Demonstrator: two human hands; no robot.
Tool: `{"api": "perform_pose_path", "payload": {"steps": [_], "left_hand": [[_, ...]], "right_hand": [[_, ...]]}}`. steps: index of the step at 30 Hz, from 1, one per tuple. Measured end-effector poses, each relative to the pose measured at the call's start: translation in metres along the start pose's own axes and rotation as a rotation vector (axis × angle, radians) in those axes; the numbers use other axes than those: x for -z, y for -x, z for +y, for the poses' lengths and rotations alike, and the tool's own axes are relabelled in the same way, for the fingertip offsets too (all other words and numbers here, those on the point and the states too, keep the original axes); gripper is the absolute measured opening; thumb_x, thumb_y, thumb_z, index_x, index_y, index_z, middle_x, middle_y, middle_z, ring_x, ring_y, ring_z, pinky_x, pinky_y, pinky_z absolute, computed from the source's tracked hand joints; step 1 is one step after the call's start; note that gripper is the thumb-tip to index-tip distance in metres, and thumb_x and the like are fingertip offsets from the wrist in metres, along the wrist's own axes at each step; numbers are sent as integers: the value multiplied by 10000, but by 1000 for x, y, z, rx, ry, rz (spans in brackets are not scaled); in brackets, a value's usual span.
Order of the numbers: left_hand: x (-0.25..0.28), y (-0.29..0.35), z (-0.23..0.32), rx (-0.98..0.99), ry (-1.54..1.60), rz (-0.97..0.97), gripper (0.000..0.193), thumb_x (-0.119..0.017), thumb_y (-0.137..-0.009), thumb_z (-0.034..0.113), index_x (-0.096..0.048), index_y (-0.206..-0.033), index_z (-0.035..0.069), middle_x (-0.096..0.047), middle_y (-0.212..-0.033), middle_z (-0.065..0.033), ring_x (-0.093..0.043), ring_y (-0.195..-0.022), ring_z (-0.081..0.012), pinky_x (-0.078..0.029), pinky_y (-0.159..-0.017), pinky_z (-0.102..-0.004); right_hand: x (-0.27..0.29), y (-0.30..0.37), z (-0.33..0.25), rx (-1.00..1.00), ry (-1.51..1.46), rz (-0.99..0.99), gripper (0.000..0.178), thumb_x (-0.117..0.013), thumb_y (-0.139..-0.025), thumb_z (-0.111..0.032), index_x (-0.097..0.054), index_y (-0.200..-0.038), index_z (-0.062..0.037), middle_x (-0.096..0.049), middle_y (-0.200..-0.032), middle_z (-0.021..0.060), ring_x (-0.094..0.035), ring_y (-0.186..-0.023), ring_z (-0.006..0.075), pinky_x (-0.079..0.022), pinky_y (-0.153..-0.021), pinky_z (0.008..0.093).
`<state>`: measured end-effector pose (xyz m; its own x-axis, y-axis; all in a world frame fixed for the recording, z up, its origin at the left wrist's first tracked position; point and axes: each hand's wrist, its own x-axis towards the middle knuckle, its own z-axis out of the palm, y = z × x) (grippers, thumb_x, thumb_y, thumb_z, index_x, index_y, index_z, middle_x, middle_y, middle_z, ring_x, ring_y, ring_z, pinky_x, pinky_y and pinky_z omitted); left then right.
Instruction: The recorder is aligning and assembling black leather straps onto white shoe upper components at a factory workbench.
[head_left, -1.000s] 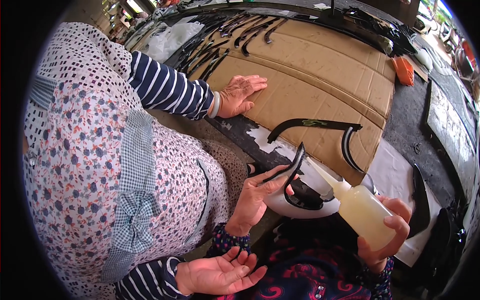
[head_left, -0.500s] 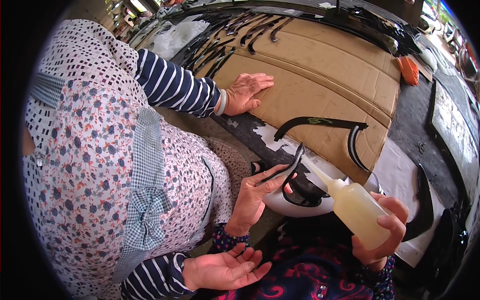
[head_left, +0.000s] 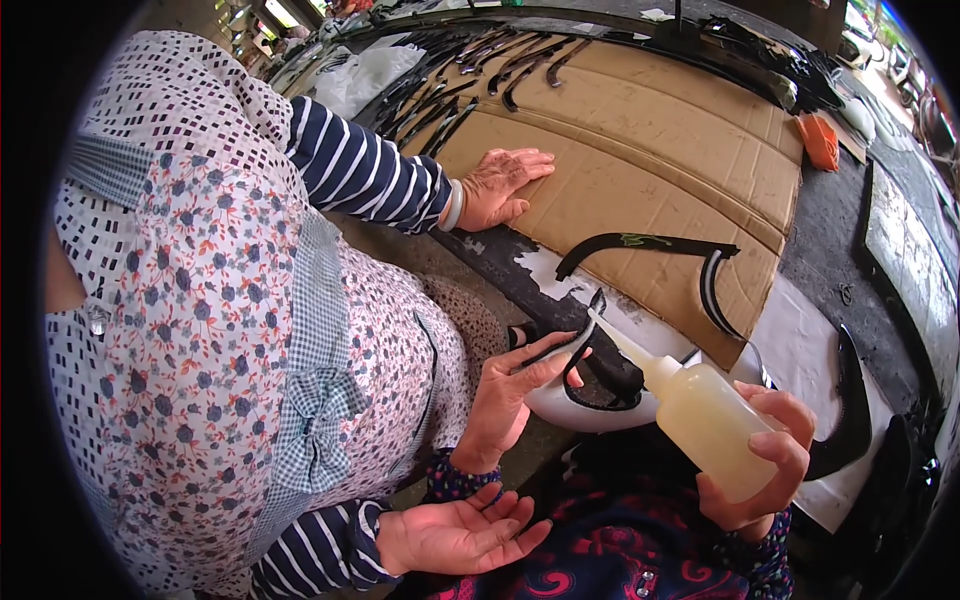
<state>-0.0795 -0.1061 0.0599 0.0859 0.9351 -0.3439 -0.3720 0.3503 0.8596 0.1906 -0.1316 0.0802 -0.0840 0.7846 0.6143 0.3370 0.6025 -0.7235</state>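
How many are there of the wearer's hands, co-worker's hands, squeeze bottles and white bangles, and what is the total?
Wearer's left hand and right hand: 2
Co-worker's palm-down hand and palm-up hand: 2
Squeeze bottle: 1
White bangle: 1
Total: 6

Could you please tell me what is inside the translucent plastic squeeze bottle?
Pale yellow contents show through the translucent plastic squeeze bottle; the right hand covers part of its lower end, hiding the contents there.
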Motion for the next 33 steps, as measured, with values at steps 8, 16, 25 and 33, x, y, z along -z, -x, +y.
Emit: {"api": "perform_pose_path", "payload": {"steps": [8,16,25,33], "left_hand": [[4,5,3,-13,0,4,385,-623,-935,98,-589,-1276,-80,-682,-1149,-162,-646,-867,-159,-492,-904,-307],[2,9,5,7,-4,-1,344,-583,-957,120,-611,-1256,-48,-691,-1095,-138,-648,-904,-183,-507,-892,-316],[8,10,7,23,58,13,365,-594,-956,102,-579,-1283,-60,-675,-1119,-162,-649,-889,-179,-520,-863,-304],[-4,97,-71,26,105,81,416,-627,-936,76,-542,-1307,-91,-666,-1151,-166,-644,-868,-175,-516,-857,-303]], "right_hand": [[4,3,-5,-25,36,-18,598,-781,-615,-119,-458,-1118,-144,-503,-1129,220,-656,-908,379,-565,-723,465],[1,0,-10,-6,11,42,629,-783,-604,-123,-458,-1141,-149,-513,-1127,218,-655,-911,374,-568,-731,460],[-1,3,-9,37,-23,9,615,-742,-653,-150,-445,-1190,-110,-489,-1150,242,-626,-958,375,-543,-799,475],[-19,2,7,13,-95,141,595,-752,-654,-133,-461,-1169,-65,-509,-1143,253,-640,-948,364,-556,-792,454]]}}
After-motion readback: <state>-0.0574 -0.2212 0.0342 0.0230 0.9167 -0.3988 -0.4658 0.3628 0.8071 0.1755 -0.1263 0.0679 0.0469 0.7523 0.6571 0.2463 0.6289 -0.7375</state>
